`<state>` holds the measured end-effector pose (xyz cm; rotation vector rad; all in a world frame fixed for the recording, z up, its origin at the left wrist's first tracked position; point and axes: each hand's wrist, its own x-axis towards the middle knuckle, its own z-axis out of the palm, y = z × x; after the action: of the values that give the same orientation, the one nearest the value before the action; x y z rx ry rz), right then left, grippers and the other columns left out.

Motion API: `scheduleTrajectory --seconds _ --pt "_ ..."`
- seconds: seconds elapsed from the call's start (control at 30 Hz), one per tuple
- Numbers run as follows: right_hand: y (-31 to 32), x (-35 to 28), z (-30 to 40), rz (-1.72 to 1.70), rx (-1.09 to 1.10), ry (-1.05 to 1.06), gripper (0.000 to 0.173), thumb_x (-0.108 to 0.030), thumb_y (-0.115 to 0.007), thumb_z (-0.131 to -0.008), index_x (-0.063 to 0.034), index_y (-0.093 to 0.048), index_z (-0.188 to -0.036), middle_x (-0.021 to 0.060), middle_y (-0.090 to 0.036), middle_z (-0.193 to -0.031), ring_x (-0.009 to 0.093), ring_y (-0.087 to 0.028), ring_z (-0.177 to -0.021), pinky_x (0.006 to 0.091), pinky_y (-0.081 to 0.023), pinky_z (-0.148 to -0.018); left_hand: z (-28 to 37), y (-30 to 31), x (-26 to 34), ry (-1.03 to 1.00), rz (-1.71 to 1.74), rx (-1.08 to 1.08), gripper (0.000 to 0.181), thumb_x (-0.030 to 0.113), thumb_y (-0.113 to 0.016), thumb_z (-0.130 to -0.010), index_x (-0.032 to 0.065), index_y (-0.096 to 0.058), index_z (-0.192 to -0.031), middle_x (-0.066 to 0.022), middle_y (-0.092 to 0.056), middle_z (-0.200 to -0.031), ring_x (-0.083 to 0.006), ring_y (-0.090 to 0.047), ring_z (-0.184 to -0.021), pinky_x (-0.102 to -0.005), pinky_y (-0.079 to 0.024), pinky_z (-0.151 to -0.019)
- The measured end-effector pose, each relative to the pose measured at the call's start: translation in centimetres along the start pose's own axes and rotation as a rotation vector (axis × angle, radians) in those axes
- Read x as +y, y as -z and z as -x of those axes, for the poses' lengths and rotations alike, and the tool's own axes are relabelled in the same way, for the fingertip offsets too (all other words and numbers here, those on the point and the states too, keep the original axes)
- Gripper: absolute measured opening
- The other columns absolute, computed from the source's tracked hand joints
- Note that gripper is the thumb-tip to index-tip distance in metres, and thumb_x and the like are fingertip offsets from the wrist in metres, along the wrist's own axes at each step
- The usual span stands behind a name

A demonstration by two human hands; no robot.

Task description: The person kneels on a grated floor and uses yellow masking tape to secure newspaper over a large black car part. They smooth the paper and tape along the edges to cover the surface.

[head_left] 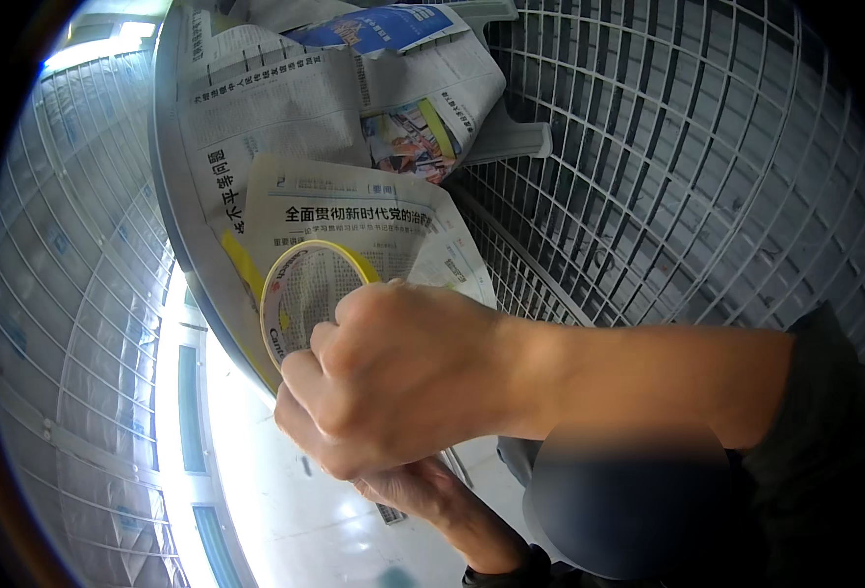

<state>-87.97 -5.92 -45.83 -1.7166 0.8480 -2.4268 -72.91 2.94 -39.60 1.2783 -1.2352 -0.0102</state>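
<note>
My right hand (403, 375) reaches in from the right, its fingers curled over the lower part of a roll of yellow adhesive tape (362, 263). The roll's pale core bears printing, and newspaper shows through its ring. Just beneath is my left hand (421, 489), mostly hidden behind the right one, so its fingers cannot be made out. Sheets of newspaper (278, 110) cover a large, pale panel-like object with a curved-looking edge (204, 294). A strip of yellow tape (243, 263) lies along that edge, beside the roll. Another yellow strip (438, 128) crosses a colour picture on the paper.
White wire mesh (660, 147) rises on the right, with pale bracket-like ends (517, 141) jutting from under the newspaper towards it. More wire mesh (72, 294) stands at the left. Below is a bright, glossy floor (315, 507). A dark, blurred rounded shape (623, 514) fills the lower right.
</note>
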Motion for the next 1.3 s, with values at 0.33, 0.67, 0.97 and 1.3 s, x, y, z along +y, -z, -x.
scheduleTrajectory --seconds 0.33,0.67,0.97,1.3 --pt "-0.9 0.5 0.6 -0.050 0.073 0.018 0.008 -0.014 -0.072 -0.068 -0.0078 -0.067 -0.067 -0.0005 -0.060 -0.060 0.015 -0.063 -0.054 0.0277 -0.049 -0.044 -0.9 3.3 3.7 -0.902 -0.675 -0.292 0.037 0.008 -0.078 -0.081 0.0095 -0.041 -0.085 -0.0017 -0.037 -0.085 -0.0155 -0.041 -0.079 -0.0305 -0.034 -0.074" --pt "-1.0 1.3 0.5 -0.104 -0.009 0.006 0.010 -0.014 -0.069 -0.074 -0.0057 -0.064 -0.072 0.0034 -0.059 -0.061 0.018 -0.065 -0.052 0.0299 -0.049 -0.042 -3.8 -0.5 5.4 -1.149 -1.018 -0.411 0.035 -0.006 -0.081 -0.069 0.0050 -0.052 -0.087 -0.0032 -0.048 -0.088 -0.0129 -0.046 -0.072 -0.0245 -0.034 -0.056" --pt "-3.6 0.9 0.0 -0.171 0.077 -0.155 0.011 -0.015 -0.069 -0.074 -0.0058 -0.063 -0.072 0.0048 -0.062 -0.063 0.021 -0.070 -0.056 0.0334 -0.053 -0.045 -3.8 -1.4 5.4 -1.226 -1.083 -0.409 0.031 -0.016 -0.072 -0.070 0.0053 -0.054 -0.085 -0.0035 -0.051 -0.088 -0.0079 -0.039 -0.060 -0.0213 -0.028 -0.048" --pt "-5.0 1.0 -0.7 -0.195 0.134 -0.116 0.011 -0.015 -0.069 -0.076 -0.0059 -0.063 -0.074 0.0049 -0.062 -0.062 0.020 -0.069 -0.053 0.0322 -0.052 -0.044 -4.0 -3.7 7.8 -0.884 -1.165 -0.583 0.030 -0.003 -0.070 -0.073 0.0064 -0.048 -0.092 -0.0034 -0.040 -0.089 -0.0123 -0.037 -0.073 -0.0244 -0.030 -0.060"
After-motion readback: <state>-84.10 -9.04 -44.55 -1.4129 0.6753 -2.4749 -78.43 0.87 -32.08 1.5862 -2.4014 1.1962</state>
